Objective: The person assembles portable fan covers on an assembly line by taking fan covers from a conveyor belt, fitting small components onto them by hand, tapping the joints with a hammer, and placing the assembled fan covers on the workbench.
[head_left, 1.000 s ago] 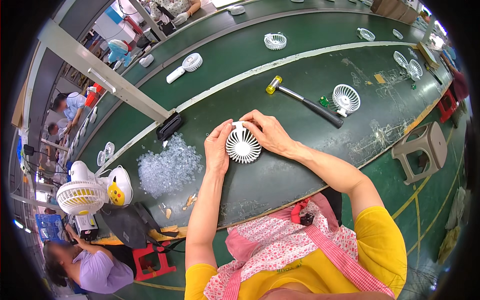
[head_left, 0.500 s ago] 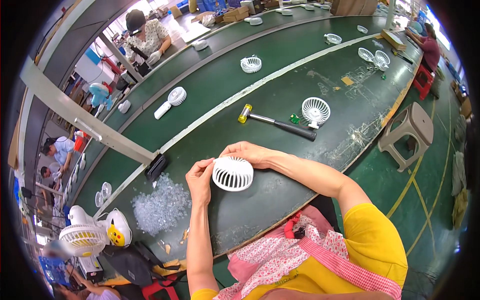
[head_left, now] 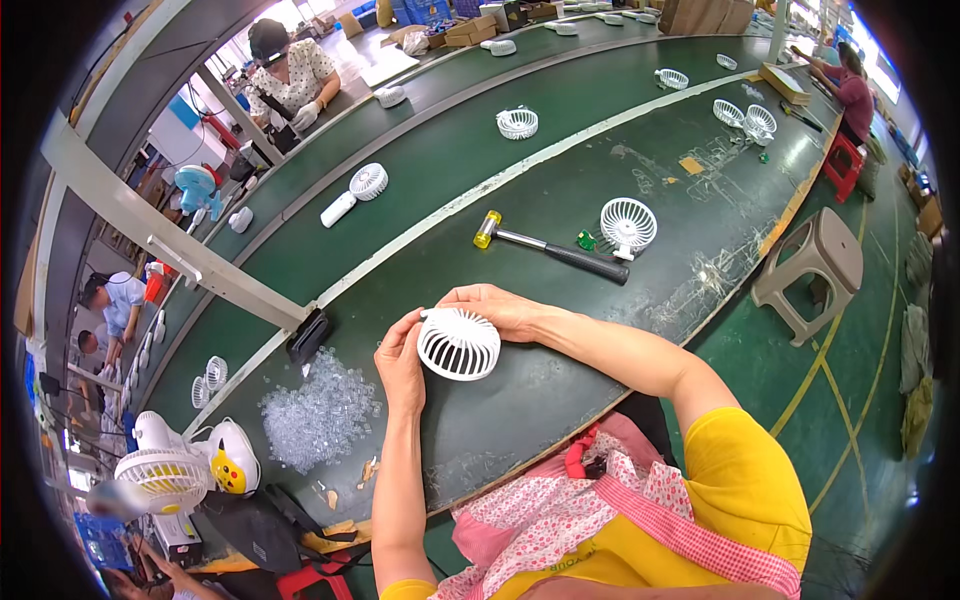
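I've got both hands clamped on the round white slatted plastic fan grille (head_left: 458, 343): left hand (head_left: 400, 358) and right hand (head_left: 497, 309) grip opposite rims. Looks light, thin ribs probably snap-prone, so stay on the rim.

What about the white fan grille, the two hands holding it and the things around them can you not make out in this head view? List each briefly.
- White fan grille: its underside faces away from the camera.
- Left hand and right hand: some fingertips hidden behind the grille's rim.
- Pile of clear small parts: single pieces too small to tell.
- Green item beside the mallet: too small to identify.
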`<state>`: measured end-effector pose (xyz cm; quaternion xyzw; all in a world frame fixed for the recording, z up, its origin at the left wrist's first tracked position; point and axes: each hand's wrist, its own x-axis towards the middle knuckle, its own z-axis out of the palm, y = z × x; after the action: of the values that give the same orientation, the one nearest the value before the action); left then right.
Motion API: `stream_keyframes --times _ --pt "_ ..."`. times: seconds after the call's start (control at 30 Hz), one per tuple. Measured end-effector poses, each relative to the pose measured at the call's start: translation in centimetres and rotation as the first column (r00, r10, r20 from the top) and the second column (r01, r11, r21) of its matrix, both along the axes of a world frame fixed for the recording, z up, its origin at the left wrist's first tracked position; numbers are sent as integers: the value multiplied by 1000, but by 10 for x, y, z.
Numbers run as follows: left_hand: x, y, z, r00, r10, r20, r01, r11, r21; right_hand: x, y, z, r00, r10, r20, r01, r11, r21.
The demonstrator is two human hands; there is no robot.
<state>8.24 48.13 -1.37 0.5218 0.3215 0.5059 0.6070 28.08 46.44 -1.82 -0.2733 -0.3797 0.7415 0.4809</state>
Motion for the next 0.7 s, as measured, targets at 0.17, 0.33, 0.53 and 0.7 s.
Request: stream_keyframes --times 0.17,0.33,0.53,0.7 --pt "4 -7 6 998 -7 -58 6 1000 -22 2 -6 -8 999 34 -25 -34 999 -25" --pt "2 -11 18 953 63 -295 -3 980 200 0 -9 -9 1000 13 12 -13 1000 -10" --pt "7 -3 11 960 62 -272 4 972 234 -1 -7 2 994 -102 -42 99 993 -70" --pt "-13 10 -4 836 380 -397 -186 876 446 -5 8 17 922 -385 38 372 909 188"
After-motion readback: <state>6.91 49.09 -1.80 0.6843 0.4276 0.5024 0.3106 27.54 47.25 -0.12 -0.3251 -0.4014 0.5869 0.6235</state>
